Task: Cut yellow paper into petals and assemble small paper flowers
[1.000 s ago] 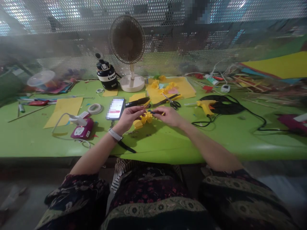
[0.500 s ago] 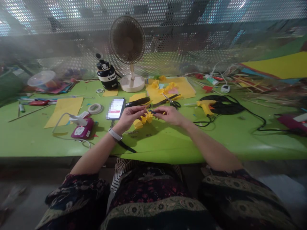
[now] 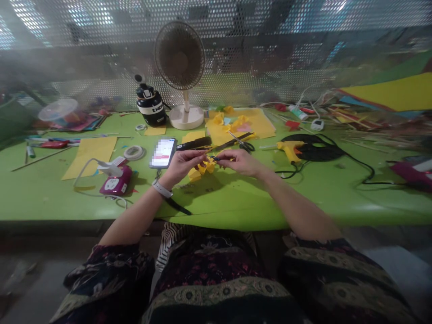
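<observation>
Near the middle of the green table, my left hand (image 3: 187,163) pinches a thin stick-like piece, its fingers pressed together. Just right of it, my right hand (image 3: 238,162) is closed on a small dark piece, too small to make out. Yellow paper pieces (image 3: 201,172) show beneath and between the fingertips; whether they are attached to what I hold, I cannot tell. Beyond my right hand lie scissors (image 3: 246,146) with open blades. A phone (image 3: 163,153) with a lit screen lies left of my left hand, and a black marker-like object (image 3: 194,143) lies behind it.
A fan (image 3: 186,118) and a black bottle (image 3: 151,108) stand at the back. To the right, a yellow glue gun (image 3: 290,149) rests by a black mat (image 3: 320,148) with a cable. A tape roll (image 3: 134,153) and a purple power socket (image 3: 116,180) lie to the left.
Both hands have barely moved. The left fingers have shifted slightly, and the stick-like piece between the hands sits at a slightly different angle.
</observation>
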A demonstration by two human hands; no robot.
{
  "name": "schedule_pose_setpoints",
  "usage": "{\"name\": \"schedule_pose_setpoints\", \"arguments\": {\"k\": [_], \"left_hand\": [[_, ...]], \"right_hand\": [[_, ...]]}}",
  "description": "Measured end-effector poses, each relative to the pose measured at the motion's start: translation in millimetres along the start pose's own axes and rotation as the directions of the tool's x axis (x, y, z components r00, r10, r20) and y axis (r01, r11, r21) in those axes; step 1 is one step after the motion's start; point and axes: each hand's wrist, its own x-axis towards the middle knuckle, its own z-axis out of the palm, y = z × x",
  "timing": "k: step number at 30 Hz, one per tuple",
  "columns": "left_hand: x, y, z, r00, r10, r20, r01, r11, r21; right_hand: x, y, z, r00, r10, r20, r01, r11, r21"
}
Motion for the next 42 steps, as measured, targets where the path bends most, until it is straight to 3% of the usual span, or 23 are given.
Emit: {"name": "schedule_pose_setpoints", "arguments": {"k": [10,29,42], "left_hand": [[1.3,-1.7,-2.1,0.999,-0.027,0.033,0.027,1.0,0.006],[-0.7,-2.2,2.5,0.999,-0.033,-0.023,0.034,0.999,0.034],[-3.3,-4.5,8.5,0.998,-0.026,-0.063,0.022,0.998,-0.066]], "right_hand": [[0.4,1.3,-1.3,0.998,0.044,0.055,-0.045,0.999,0.008],[0.4,0.1,3.5,0.995,0.065,0.074,-0.064,0.998,-0.017],[-0.1,1.2,10.6,0.997,0.048,0.062,-0.045,0.998,-0.039]]}}
